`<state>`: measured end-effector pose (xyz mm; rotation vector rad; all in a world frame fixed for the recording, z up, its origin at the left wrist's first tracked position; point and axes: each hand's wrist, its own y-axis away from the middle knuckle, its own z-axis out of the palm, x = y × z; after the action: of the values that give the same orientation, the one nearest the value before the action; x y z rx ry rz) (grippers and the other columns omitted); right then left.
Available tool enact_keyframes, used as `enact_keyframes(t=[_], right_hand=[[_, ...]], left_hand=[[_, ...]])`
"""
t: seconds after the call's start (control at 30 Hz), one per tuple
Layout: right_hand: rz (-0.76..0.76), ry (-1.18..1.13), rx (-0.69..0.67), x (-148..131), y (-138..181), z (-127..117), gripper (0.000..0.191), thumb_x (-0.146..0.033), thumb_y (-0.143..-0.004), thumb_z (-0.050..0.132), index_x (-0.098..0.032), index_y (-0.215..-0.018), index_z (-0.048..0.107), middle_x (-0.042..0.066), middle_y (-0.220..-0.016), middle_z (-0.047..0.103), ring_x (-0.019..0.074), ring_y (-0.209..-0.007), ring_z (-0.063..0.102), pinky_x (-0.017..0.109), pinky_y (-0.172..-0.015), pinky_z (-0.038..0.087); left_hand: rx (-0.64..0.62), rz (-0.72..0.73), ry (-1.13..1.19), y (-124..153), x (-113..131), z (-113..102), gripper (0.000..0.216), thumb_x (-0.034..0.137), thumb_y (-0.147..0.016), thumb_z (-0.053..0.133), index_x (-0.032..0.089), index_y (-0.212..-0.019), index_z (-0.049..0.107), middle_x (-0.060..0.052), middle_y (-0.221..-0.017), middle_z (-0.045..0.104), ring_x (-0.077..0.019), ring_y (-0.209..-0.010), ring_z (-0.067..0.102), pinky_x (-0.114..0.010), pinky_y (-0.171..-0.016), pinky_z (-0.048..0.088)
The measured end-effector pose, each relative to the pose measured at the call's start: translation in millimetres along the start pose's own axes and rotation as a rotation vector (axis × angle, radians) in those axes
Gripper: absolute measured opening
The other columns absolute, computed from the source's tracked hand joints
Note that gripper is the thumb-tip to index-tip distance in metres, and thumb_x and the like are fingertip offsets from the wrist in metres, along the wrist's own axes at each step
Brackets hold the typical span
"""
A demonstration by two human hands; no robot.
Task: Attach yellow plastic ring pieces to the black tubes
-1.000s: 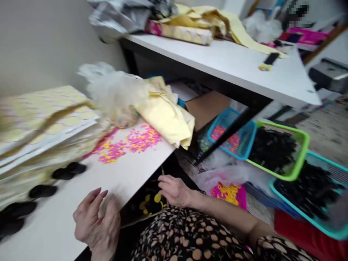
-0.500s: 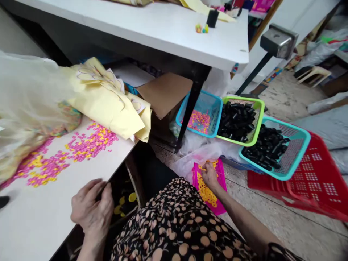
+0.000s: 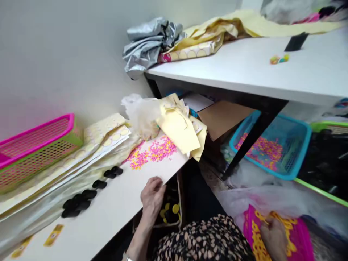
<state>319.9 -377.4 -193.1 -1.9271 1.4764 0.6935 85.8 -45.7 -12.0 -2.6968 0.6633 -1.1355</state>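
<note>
My left hand [image 3: 152, 195] rests on the front edge of the low white table [image 3: 108, 214], fingers curled over the edge, nothing visible in them. My right hand [image 3: 274, 237] is down at the lower right, blurred, fingers pressed on a pink sheet with yellow shapes [image 3: 293, 235] on the floor. Pink and yellow small pieces [image 3: 152, 154] lie scattered on the table beyond my left hand. Several black caps [image 3: 87, 194] sit in a row to its left.
Stacked yellow sticker sheets [image 3: 103, 139] and a pink and green basket [image 3: 32, 148] sit at the left. Crumpled yellow paper [image 3: 179, 127] lies at the table's far end. A blue basket [image 3: 272, 148] stands under the higher white table [image 3: 258, 72]. A box with yellow discs [image 3: 171, 210] sits below.
The view has swung back left and up. My right hand stays at the pink sheet on the floor. My left hand remains on the table edge.
</note>
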Motion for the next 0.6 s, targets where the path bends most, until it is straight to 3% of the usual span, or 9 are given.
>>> enact_keyframes(t=[0.1,0.2,0.3,0.4,0.5,0.6], right_hand=[[-0.239,-0.062,0.066,-29.3,-28.5,-4.0,0.012,-0.030,-0.075,0.047,-0.019,-0.075,0.051,0.007,-0.078,0.052,0.0234,-0.071,0.053,0.042,-0.060,0.048],[-0.371,-0.136,0.220,-72.9,-71.5,-15.3,0.013,-0.025,-0.080,0.047,-0.017,-0.089,0.052,0.011,-0.102,0.050,0.0228,-0.092,0.054,0.038,-0.069,0.050],[-0.399,-0.078,0.338,-107.0,-121.9,-24.6,0.013,-0.023,-0.080,0.048,-0.017,-0.090,0.053,0.011,-0.106,0.049,0.0233,-0.098,0.052,0.039,-0.075,0.049],[-0.362,0.019,0.353,-121.6,-162.8,-32.3,0.010,-0.024,-0.078,0.048,-0.017,-0.084,0.053,0.010,-0.100,0.051,0.0243,-0.095,0.052,0.041,-0.075,0.048],[-0.355,0.002,0.324,-129.9,-176.4,-36.9,0.009,-0.026,-0.078,0.047,-0.018,-0.079,0.053,0.007,-0.082,0.052,0.0209,-0.074,0.053,0.036,-0.060,0.049],[-0.453,-0.090,0.309,-142.0,-155.1,-28.3,0.009,-0.030,-0.078,0.054,-0.022,-0.082,0.054,0.008,-0.083,0.054,0.0235,-0.075,0.055,0.038,-0.063,0.049]], left_hand=[[-0.080,-0.069,0.030,-10.6,3.2,-8.5,0.020,0.037,-0.059,0.063,0.019,-0.065,0.066,-0.003,-0.082,0.067,-0.0186,-0.074,0.063,-0.026,-0.064,0.050],[-0.068,-0.133,-0.003,-22.2,-1.7,-5.4,0.028,0.043,-0.051,0.067,0.021,-0.067,0.067,-0.002,-0.087,0.068,-0.0225,-0.082,0.064,-0.030,-0.072,0.051],[-0.098,-0.168,-0.037,-29.6,-6.5,1.0,0.028,0.045,-0.051,0.067,0.022,-0.069,0.067,0.000,-0.089,0.069,-0.0247,-0.087,0.063,-0.034,-0.079,0.051],[-0.090,-0.170,-0.028,-29.8,-6.1,1.9,0.027,0.045,-0.054,0.066,0.022,-0.069,0.066,-0.001,-0.090,0.068,-0.0248,-0.089,0.063,-0.035,-0.080,0.050],[-0.091,-0.144,0.014,-22.5,0.6,-2.4,0.025,0.041,-0.055,0.067,0.020,-0.069,0.066,-0.002,-0.089,0.066,-0.0222,-0.083,0.062,-0.031,-0.072,0.050],[-0.109,-0.088,0.072,-12.3,10.4,-6.1,0.014,0.030,-0.060,0.063,0.018,-0.068,0.063,-0.003,-0.085,0.063,-0.0171,-0.073,0.059,-0.027,-0.064,0.047]])
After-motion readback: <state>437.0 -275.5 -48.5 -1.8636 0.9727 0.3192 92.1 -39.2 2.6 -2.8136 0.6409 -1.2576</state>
